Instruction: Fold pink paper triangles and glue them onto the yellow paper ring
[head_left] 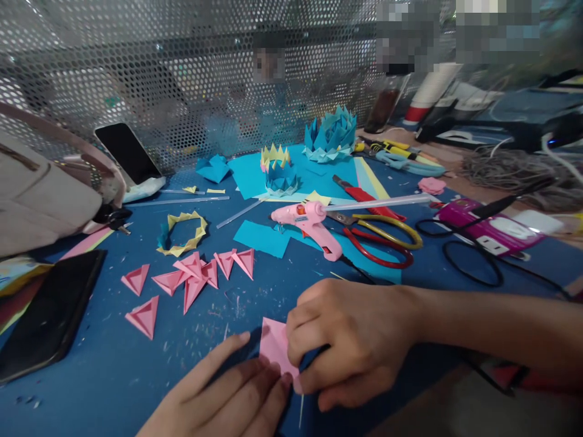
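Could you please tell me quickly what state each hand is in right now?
Left hand: open, fingers extended, fingertips at the lower edge of the pink paper.
Right hand: closed, fingers curled, holding the pink paper's right side.

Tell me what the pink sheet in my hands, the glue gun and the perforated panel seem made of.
Pink sheet: apparently matte paper, thin, crisp-edged. Glue gun: probably plastic, smooth with soft highlights. Perforated panel: likely metal, grey with dull sheen.

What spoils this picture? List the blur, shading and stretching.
Head view: shapes behind the perforated panel are blurred, with pixel blocks masking patches near the top. Head view: the pink paper darkens beside the left hand. Head view: the pale bag looks stretched, perhaps by the lens.
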`<action>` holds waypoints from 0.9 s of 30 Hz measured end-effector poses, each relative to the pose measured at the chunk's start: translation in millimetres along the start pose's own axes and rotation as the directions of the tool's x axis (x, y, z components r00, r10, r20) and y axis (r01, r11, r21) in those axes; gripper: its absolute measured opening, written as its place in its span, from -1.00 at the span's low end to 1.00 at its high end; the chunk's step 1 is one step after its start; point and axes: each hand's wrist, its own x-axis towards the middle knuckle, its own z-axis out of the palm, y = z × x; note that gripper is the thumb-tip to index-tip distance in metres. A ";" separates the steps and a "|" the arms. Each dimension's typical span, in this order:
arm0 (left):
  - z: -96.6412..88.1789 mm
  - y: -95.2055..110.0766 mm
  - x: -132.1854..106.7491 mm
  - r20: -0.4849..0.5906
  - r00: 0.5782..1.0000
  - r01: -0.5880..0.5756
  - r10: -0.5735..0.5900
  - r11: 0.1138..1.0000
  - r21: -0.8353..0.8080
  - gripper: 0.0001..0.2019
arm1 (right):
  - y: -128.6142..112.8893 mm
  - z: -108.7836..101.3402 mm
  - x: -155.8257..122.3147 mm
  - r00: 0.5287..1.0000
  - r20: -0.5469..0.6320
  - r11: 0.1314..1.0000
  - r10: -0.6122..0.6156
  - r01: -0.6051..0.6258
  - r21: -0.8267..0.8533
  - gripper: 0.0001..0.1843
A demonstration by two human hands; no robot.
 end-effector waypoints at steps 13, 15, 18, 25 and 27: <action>-9.3 -4.3 24.2 -0.104 0.994 0.018 -0.016 1.000 0.012 -0.62 | -2.7 3.1 -2.4 0.999 -0.026 0.997 -0.028 0.027 -0.068 -0.73; -6.9 -3.9 24.1 -0.110 0.994 0.022 -0.020 1.000 0.017 -0.61 | -2.7 3.9 -2.4 0.998 -0.050 0.997 -0.045 0.041 -0.066 -0.72; -1.1 -5.5 22.7 -0.131 0.990 0.051 -0.054 0.998 -0.021 -0.63 | -2.6 4.8 -2.0 0.995 -0.082 0.997 -0.057 0.053 -0.060 -0.70; 10.9 -15.0 22.4 -0.047 0.969 0.210 -0.242 0.910 -0.357 -0.73 | -2.5 6.8 -3.5 0.995 -0.087 0.997 -0.038 0.032 -0.071 -0.68; 11.6 -16.5 23.2 -0.039 0.968 0.214 -0.248 0.897 -0.387 -0.72 | -2.7 7.4 -3.9 0.996 -0.083 0.997 -0.035 0.028 -0.077 -0.68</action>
